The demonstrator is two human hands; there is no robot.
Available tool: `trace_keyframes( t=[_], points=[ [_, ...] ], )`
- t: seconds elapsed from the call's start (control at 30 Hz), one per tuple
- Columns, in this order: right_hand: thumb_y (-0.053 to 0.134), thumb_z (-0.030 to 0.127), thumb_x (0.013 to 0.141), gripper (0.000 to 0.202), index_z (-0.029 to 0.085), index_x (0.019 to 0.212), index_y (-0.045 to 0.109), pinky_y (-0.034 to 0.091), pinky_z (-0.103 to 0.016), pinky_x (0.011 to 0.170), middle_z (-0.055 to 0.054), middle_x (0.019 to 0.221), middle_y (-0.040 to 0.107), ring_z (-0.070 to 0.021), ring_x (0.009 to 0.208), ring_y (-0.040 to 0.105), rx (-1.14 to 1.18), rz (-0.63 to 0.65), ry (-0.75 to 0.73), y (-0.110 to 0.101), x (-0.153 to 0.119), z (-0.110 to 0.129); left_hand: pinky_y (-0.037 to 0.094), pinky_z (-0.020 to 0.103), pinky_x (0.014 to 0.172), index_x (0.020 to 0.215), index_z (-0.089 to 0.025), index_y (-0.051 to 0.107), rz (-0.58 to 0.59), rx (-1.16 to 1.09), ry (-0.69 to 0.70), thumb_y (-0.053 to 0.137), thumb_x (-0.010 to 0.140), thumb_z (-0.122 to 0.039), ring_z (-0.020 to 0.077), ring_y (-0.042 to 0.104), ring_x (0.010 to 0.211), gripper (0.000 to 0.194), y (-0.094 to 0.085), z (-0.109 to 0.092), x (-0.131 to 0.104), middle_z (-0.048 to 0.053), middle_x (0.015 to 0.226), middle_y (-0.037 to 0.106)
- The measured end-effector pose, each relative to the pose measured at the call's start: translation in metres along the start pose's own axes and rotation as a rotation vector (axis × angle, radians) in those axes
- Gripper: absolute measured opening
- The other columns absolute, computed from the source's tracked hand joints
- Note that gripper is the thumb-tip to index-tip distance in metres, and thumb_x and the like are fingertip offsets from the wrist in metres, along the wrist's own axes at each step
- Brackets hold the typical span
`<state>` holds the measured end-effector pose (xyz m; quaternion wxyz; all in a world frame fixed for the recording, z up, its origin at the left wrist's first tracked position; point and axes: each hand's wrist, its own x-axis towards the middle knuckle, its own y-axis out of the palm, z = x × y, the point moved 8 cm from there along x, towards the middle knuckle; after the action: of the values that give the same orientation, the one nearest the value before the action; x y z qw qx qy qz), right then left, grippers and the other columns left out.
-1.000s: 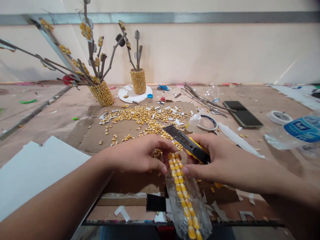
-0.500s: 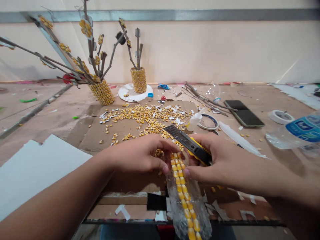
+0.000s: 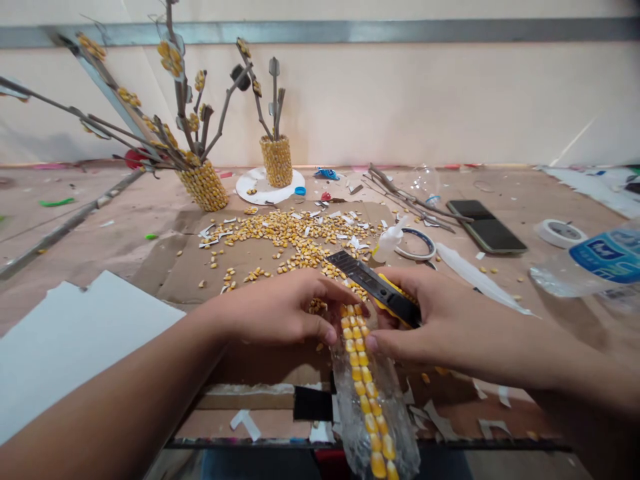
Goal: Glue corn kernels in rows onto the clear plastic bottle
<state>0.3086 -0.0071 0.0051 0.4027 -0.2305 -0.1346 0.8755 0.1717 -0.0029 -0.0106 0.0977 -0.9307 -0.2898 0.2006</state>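
A clear plastic bottle (image 3: 345,400) points toward me over the table's front edge, with two rows of corn kernels (image 3: 365,387) stuck along its upper side. My left hand (image 3: 295,317) curls round the bottle's far end from the left, thumb resting beside the kernels. From the right, my right hand (image 3: 425,327) grips a yellow and black utility knife (image 3: 383,291) and sets its thumb against the bottle's side. The knife slants up and left above the bottle, over a spread of loose corn kernels (image 3: 295,230) mixed with white paper scraps on cardboard.
Two kernel-covered pots (image 3: 203,183) with twigs stand at the back left, one on a white disc (image 3: 245,190). To the right lie a glue bottle (image 3: 389,241), tape roll (image 3: 560,233), phone (image 3: 487,227), dry sticks (image 3: 400,197) and a labelled plastic bottle (image 3: 595,260). White board (image 3: 90,347) lies left.
The kernel-covered end of the bottle nearest me has shifted very slightly left. Both hands keep nearly the same place and hold.
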Motion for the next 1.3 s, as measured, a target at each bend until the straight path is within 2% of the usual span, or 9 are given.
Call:
trace_keyframes(
  t=[0.2,0.37,0.5,0.7,0.77,0.9,1.0,1.13,1.3],
  points=[
    [0.076,0.028,0.084,0.013,0.022,0.095,0.071,0.044,-0.023,0.053,0.003,0.078,0.065,-0.0135,0.066,0.056,0.076,-0.038,-0.021,-0.006,0.0,0.008,0.059,0.032,0.087,0.125,-0.019,0.079,-0.005,-0.021,-0.005,0.075,0.082,-0.016,0.0248,0.074,0.098,0.043,-0.003,0.004,0.001,0.005,0.107,0.082],
    [0.083,0.041,0.085,0.027,0.022,0.089,0.064,0.039,-0.022,0.044,0.007,0.064,0.054,-0.0102,0.051,0.049,0.276,-0.076,-0.051,-0.007,0.004,0.018,0.057,0.032,0.092,0.118,-0.019,0.079,0.006,-0.028,0.072,0.074,0.083,-0.013,0.0239,0.073,0.104,0.035,-0.005,0.006,0.002,0.004,0.111,0.081],
    [0.084,0.042,0.084,0.033,0.023,0.082,0.057,0.039,-0.022,0.042,0.006,0.061,0.057,-0.0097,0.048,0.052,0.35,-0.037,-0.127,-0.006,0.013,0.049,0.056,0.033,0.094,0.11,-0.018,0.077,-0.011,0.004,0.184,0.072,0.082,-0.01,0.0226,0.07,0.104,0.03,-0.008,-0.001,0.002,0.003,0.11,0.079],
    [0.08,0.041,0.089,0.033,0.023,0.077,0.054,0.043,-0.023,0.046,0.006,0.061,0.061,-0.0088,0.048,0.054,0.267,-0.051,-0.237,-0.028,0.0,0.092,0.055,0.034,0.093,0.107,-0.019,0.075,-0.01,0.074,0.163,0.071,0.083,-0.015,0.0237,0.071,0.104,0.024,-0.01,-0.011,-0.001,0.003,0.108,0.079],
    [0.079,0.04,0.09,0.032,0.024,0.078,0.055,0.039,-0.024,0.045,0.007,0.061,0.06,-0.0087,0.048,0.052,0.227,-0.099,-0.256,-0.04,-0.012,0.088,0.056,0.036,0.095,0.112,-0.02,0.076,0.001,0.076,0.12,0.071,0.084,-0.017,0.0249,0.071,0.106,0.028,-0.01,-0.01,-0.001,0.003,0.112,0.08],
    [0.074,0.038,0.095,0.026,0.023,0.081,0.057,0.036,-0.026,0.048,0.007,0.062,0.055,-0.0095,0.051,0.05,0.091,-0.269,-0.356,-0.054,-0.029,0.058,0.056,0.038,0.093,0.119,-0.018,0.076,-0.051,0.132,0.066,0.076,0.083,-0.021,0.0252,0.071,0.102,0.036,-0.014,-0.003,-0.002,0.006,0.108,0.079],
    [0.069,0.039,0.098,0.029,0.023,0.079,0.054,0.033,-0.028,0.052,0.007,0.063,0.051,-0.01,0.054,0.044,0.068,-0.356,-0.469,-0.05,-0.024,0.034,0.056,0.037,0.088,0.122,-0.017,0.074,-0.094,0.14,0.062,0.078,0.081,-0.022,0.023,0.07,0.096,0.042,-0.017,0.002,-0.002,0.005,0.102,0.077],
    [0.068,0.035,0.097,0.03,0.024,0.075,0.05,0.03,-0.028,0.053,0.008,0.063,0.04,-0.0108,0.055,0.036,-0.02,-0.426,-0.593,-0.037,-0.008,0.021,0.055,0.038,0.092,0.112,-0.018,0.074,-0.098,0.11,0.054,0.082,0.08,-0.025,0.0223,0.069,0.097,0.035,-0.016,0.005,-0.003,0.004,0.103,0.077],
    [0.063,0.033,0.101,0.028,0.023,0.077,0.052,0.031,-0.028,0.054,0.007,0.065,0.041,-0.0115,0.056,0.037,-0.025,-0.527,-0.577,-0.035,-0.002,0.006,0.053,0.043,0.102,0.116,-0.02,0.076,-0.132,0.179,0.005,0.084,0.076,-0.02,0.0265,0.07,0.111,0.041,-0.026,0.006,-0.008,0.007,0.117,0.079]
  ],
)
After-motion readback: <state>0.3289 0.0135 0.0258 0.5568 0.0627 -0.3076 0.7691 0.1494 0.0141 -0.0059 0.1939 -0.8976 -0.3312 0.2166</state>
